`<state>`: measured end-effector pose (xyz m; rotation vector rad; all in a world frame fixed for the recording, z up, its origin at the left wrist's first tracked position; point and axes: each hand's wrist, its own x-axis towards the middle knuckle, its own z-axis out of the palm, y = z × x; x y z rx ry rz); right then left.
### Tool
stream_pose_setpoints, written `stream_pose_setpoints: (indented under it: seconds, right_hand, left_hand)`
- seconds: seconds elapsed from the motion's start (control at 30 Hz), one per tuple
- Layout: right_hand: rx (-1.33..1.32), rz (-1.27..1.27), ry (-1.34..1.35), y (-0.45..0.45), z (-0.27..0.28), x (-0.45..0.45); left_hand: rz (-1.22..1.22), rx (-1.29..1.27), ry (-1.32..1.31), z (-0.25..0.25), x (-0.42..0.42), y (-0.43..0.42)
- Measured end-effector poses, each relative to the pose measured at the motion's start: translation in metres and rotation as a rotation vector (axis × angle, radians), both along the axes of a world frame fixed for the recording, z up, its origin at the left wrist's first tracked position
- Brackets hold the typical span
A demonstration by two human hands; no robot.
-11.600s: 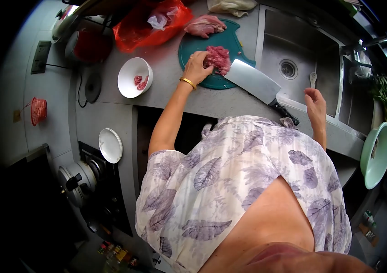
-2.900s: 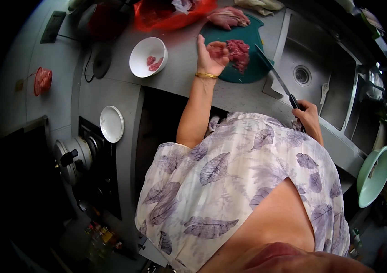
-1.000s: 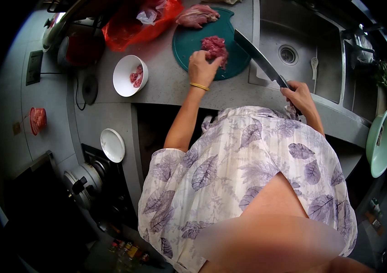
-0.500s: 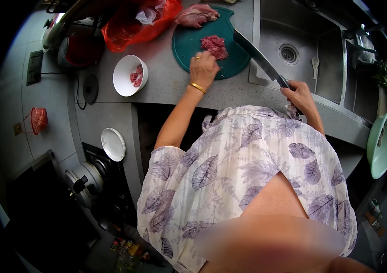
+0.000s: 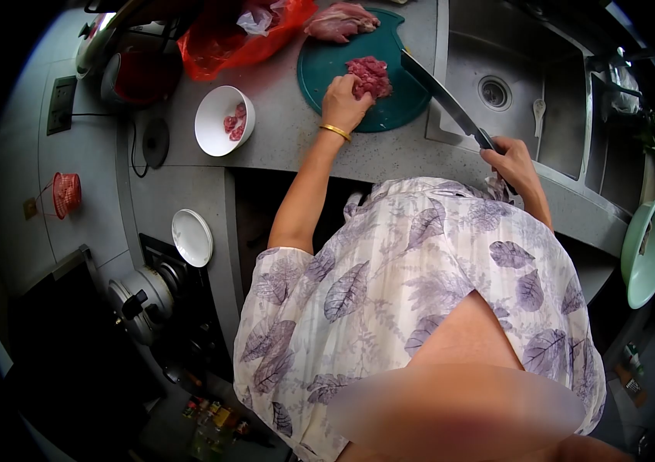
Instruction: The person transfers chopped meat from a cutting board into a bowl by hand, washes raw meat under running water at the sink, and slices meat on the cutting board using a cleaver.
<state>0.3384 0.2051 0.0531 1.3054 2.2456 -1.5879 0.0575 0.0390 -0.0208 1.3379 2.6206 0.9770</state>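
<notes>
My right hand (image 5: 514, 163) is wrapped round the handle of a kitchen knife (image 5: 443, 98). Its long blade slants up and left from the counter's front edge, with the tip over the rim of a green cutting board (image 5: 400, 115). On that board lies a small heap of chopped raw meat (image 5: 371, 75). My left hand (image 5: 345, 104), with a gold bangle at the wrist, has its curled fingers closed on the left side of the heap; the fingertips are partly hidden. A bigger piece of raw meat (image 5: 341, 23) rests at the board's far edge.
Left of the board stands a white bowl (image 5: 212, 127) with several meat pieces, and behind it a red plastic bag (image 5: 242, 50). A steel sink (image 5: 481, 58) holding a white spoon (image 5: 538, 115) is on the right. A pale green basin (image 5: 643, 262) sits far right.
My left hand has shifted from the near side of the chopped meat to its left side, fingers now against it. The right hand still holds the knife in nearly the same place.
</notes>
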Motion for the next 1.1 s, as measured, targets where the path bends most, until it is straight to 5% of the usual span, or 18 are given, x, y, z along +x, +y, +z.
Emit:
stream_pose_setpoints:
  seconds: [0.23, 0.47, 0.57, 0.83, 0.93, 1.1]
  right_hand:
    - [0.007, 0.0, -0.002, 0.0, -0.005, 0.001]
    - [-0.01, -0.009, -0.017, -0.001, -0.002, 0.001]
    - [-0.015, 0.003, 0.007, 0.0, 0.0, -0.001]
    - [0.027, 0.006, 0.007, -0.001, 0.0, 0.0]
    - [-0.009, -0.003, 0.031, 0.0, -0.005, 0.001]
    - [0.006, -0.003, 0.018, -0.001, 0.0, -0.001]
  left_hand:
    - [0.008, -0.091, 0.061, -0.002, 0.002, 0.001]
    - [0.333, 0.309, -0.527, 0.009, -0.023, -0.015]
    - [0.121, 0.261, 0.237, -0.004, -0.018, -0.011]
    - [-0.171, 0.146, 0.366, -0.007, 0.015, -0.024]
    - [-0.028, 0.266, -0.269, 0.006, 0.006, -0.031]
    - [0.232, 0.157, -0.402, 0.002, -0.019, -0.018]
